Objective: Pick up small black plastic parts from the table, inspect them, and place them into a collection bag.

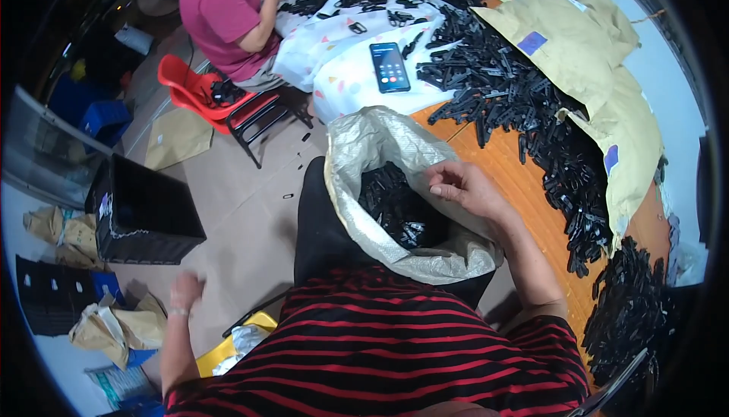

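Observation:
An open sack (354,140) with a silvery inner lining stands in front of my body. Inside it lies a heap of small black plastic parts (391,200). My right hand (465,189) is over the sack's right side, fingers curled and thumb drawn in toward them. Whatever is between those fingertips, if anything, is too small to make out. Out to the left, away from the sack, my left hand (187,291) hangs over the floor. Motion smears its fingers.
More black parts (486,86) cover the orange table (520,178) beside tan sacks (577,45). A phone (389,67) rests on a patterned white sheet (338,75). Across from me, a person in a magenta shirt (220,18) works near a red chair (182,94). A black crate (148,219) stands left.

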Motion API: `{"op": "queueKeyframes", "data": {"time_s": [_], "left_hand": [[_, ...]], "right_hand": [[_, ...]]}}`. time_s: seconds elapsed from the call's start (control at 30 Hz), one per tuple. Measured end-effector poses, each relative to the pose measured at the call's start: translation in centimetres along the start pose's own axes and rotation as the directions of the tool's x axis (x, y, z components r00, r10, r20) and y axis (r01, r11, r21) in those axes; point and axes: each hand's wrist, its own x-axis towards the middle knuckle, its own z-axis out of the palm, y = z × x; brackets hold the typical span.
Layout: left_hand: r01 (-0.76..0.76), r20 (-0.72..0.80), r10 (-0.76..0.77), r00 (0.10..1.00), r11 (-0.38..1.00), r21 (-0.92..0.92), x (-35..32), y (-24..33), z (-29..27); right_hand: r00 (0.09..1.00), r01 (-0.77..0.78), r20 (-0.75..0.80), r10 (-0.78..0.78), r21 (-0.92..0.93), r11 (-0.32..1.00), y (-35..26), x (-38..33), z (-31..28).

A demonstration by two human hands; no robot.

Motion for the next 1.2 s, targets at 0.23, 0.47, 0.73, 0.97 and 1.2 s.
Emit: {"op": "queueKeyframes", "data": {"time_s": [0.23, 0.47, 0.73, 0.97, 1.2], "left_hand": [[-0.898, -0.847, 0.428, 0.316, 0.423, -0.121, 2.3, 35.8, -27.6], [-0.927, -0.713, 0.677, 0.184, 0.360, 0.102, 1.8, 53.7, -30.4], [-0.953, -0.658, 0.719, 0.226, 0.304, 0.004, 3.1, 57.0, -28.8], [-0.966, -0.717, 0.671, 0.188, 0.260, -0.009, 3.6, 57.5, -28.2], [-0.907, -0.668, 0.634, 0.390, 0.140, -0.397, 3.3, 57.0, -28.9]], "right_hand": [[0.940, -0.131, -0.301, 0.157, 0.107, 0.986, 1.4, -2.6, -3.4], [0.798, -0.297, -0.589, 0.126, -0.204, 0.933, 3.7, -7.0, -6.1], [0.585, -0.472, -0.782, -0.217, -0.546, 0.692, 5.4, -9.5, -10.5], [0.575, -0.648, -0.798, -0.181, -0.579, 0.495, 6.4, -8.8, -11.8], [0.720, -0.555, -0.690, -0.068, -0.632, 0.541, 6.6, -6.0, -11.2]]}}
